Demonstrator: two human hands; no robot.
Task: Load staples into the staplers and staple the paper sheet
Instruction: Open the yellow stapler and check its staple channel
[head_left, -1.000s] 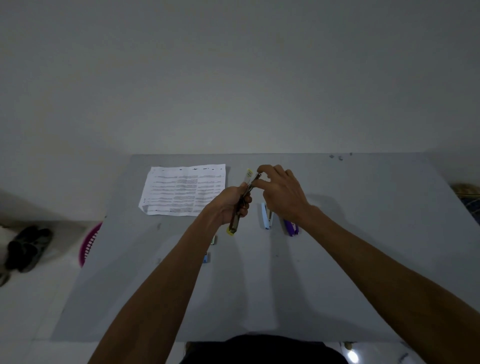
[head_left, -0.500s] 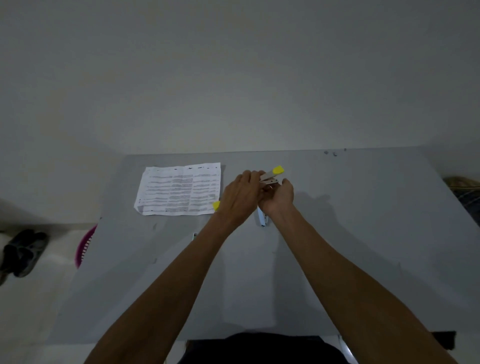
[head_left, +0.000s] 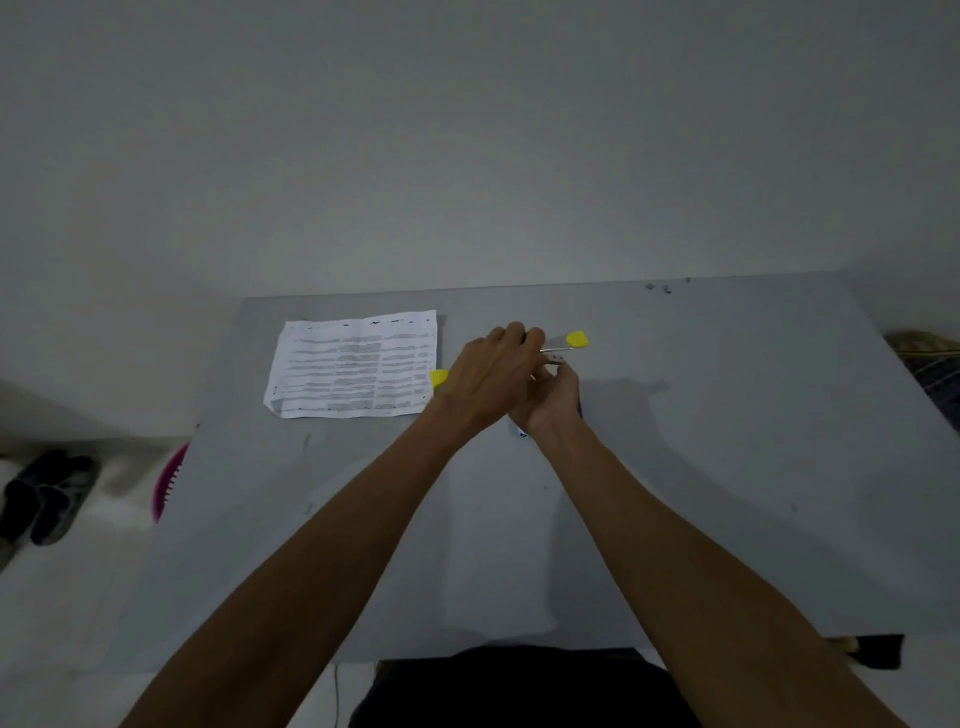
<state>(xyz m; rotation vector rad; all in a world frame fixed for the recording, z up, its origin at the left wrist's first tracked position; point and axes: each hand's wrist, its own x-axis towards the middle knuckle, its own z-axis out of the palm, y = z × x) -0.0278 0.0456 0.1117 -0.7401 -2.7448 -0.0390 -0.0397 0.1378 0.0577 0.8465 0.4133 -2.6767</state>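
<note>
Head view, looking down over a grey table (head_left: 727, 493) set against a pale wall. Both bare forearms stretched forward and meeting over the far middle of the table. Left hand (head_left: 493, 379) seen from the back, fingers curled down and wrapped round a yellow stapler (head_left: 576, 340), held clear above the tabletop and lying roughly crosswise. Only the two yellow ends of the stapler on show. One end out past the left knuckles toward the right, with a thin metal rod leading back into the fist. The other end peeping out at the wrist side, just over the right edge of the paper sheet (head_left: 358, 364). Right hand (head_left: 553, 402) tucked just under and behind the left, touching it, fingers curled upward and bunched against the metal middle of the stapler. Impossible to tell whether pinching anything small there as well. Paper sheet flat on the table to the left of the hands, printed side up, rows of text across it, near left corner a little curled. Beneath the right wrist, mostly hidden, a sliver of a purple stapler (head_left: 580, 411) and a bit of a blue-and-white stapler (head_left: 521, 432), both on the table. A few small dark specks (head_left: 658, 287) near the table's far edge. Off to the left, a pink basket (head_left: 167, 483) partly hidden behind the table edge, and a pair of dark shoes (head_left: 47, 493) on the pale floor.
</note>
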